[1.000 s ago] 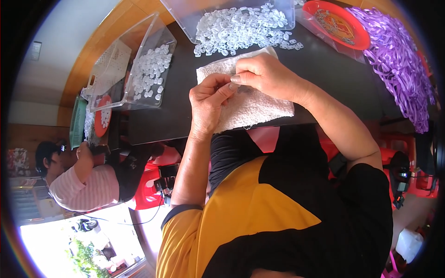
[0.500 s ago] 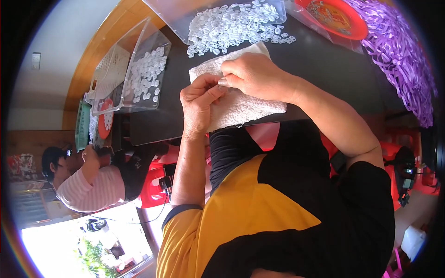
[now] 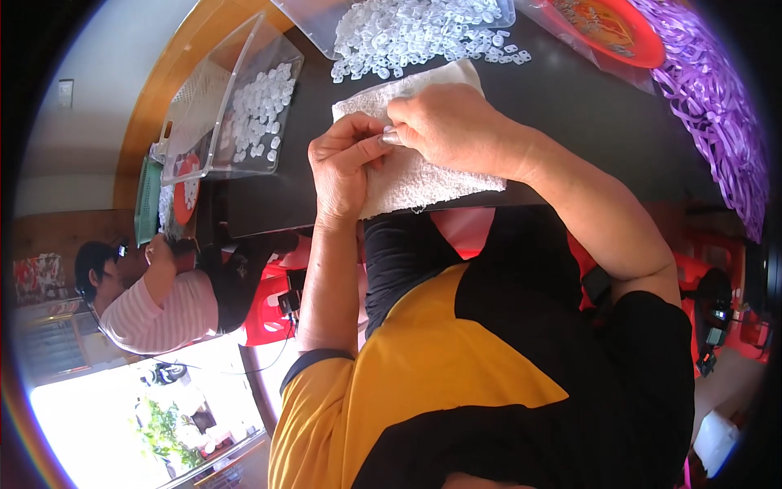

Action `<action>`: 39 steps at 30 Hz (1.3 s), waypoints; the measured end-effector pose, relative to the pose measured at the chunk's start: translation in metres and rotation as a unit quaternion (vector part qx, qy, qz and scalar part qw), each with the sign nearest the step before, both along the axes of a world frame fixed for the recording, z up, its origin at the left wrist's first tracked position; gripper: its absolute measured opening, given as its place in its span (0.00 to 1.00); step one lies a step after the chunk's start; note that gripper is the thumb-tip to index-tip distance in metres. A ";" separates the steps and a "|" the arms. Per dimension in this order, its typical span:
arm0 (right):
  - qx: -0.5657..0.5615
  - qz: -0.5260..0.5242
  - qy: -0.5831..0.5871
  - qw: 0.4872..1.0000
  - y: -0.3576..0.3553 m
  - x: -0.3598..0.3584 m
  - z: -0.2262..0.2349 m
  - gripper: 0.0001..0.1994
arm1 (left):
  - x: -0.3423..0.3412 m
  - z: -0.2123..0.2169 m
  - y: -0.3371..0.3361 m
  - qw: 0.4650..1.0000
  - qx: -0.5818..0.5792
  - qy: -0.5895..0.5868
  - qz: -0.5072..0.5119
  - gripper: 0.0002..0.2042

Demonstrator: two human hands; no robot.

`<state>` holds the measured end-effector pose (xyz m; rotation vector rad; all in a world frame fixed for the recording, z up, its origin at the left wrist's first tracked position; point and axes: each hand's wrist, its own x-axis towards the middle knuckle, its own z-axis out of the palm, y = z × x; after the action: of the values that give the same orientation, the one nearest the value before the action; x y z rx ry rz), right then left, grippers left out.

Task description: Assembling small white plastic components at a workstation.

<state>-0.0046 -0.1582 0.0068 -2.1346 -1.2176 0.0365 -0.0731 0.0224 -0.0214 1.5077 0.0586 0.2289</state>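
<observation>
Above a folded white towel (image 3: 428, 189) on the dark table, my two hands meet fingertip to fingertip. My left hand (image 3: 342, 159) is closed in a pinch, thumb against the bent fingers. Closed as well, my right hand (image 3: 456, 122) comes in from the right with its thumb and forefinger pressed together at the left thumb tip. A tiny pale glint shows where the fingertips touch, too small to name. Just beyond the towel lies a heap of small translucent plastic pieces (image 3: 407, 42), spilling from a clear tray onto the table.
A clear plastic box (image 3: 213, 159) with more small pieces (image 3: 262, 106) stands at the left. At far right are a red plate (image 3: 649, 47) with thin metallic bits and a mass of purple ribbon (image 3: 707, 102). Another person (image 3: 163, 310) works at the left; the table edge (image 3: 269, 222) runs before my lap.
The view has shifted slightly, so the tray and plate sit a little higher and further right. Both hands stay pinched together; my left thumb looks a little straighter.
</observation>
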 end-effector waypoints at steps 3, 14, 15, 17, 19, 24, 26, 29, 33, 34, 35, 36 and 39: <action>0.002 0.001 0.006 1.000 -0.002 -0.002 0.003 0.09 | 0.001 -0.001 0.000 1.000 0.007 -0.003 0.000 0.06; -0.020 0.006 -0.046 0.999 -0.001 -0.003 -0.005 0.06 | -0.001 0.003 -0.003 1.000 0.007 0.001 0.018 0.05; -0.021 0.010 -0.047 0.999 0.000 -0.003 -0.007 0.06 | 0.000 0.004 -0.003 1.000 -0.006 -0.001 0.010 0.05; -0.018 0.015 -0.081 0.996 0.002 -0.004 -0.012 0.06 | 0.000 0.004 -0.002 1.000 -0.020 -0.003 0.004 0.04; -0.014 0.017 -0.092 0.996 0.003 -0.005 -0.016 0.06 | 0.000 0.001 0.000 1.000 -0.017 0.001 0.006 0.04; -0.026 0.015 -0.110 0.994 0.003 -0.005 -0.017 0.06 | 0.001 0.000 0.000 1.000 0.004 0.014 0.014 0.05; -0.026 0.010 -0.109 0.994 0.002 -0.004 -0.017 0.06 | 0.001 0.002 -0.001 1.000 0.015 0.019 0.014 0.05; -0.031 0.013 -0.099 0.995 0.002 -0.003 -0.014 0.06 | 0.001 0.002 -0.003 1.000 0.011 0.013 0.015 0.04; -0.061 0.010 -0.079 0.995 0.001 0.003 -0.010 0.06 | 0.002 0.001 -0.002 1.000 -0.001 0.004 0.007 0.04; -0.067 0.014 -0.066 0.995 0.001 0.005 -0.011 0.05 | 0.002 0.001 -0.002 1.000 0.003 0.007 0.007 0.05; -0.073 0.019 -0.053 0.996 0.000 0.006 -0.011 0.05 | 0.001 0.002 -0.002 1.000 0.003 0.009 0.007 0.04; -0.076 0.020 -0.056 0.995 0.000 0.008 -0.011 0.05 | 0.001 0.003 -0.002 1.000 0.000 0.005 0.008 0.04; -0.075 0.030 -0.055 0.995 0.000 0.010 -0.010 0.05 | 0.001 0.003 0.000 1.000 0.007 0.006 0.004 0.05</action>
<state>0.0054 -0.1586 -0.0030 -2.2542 -1.3806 0.0382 -0.0724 0.0223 -0.0179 1.5221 0.0719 0.2276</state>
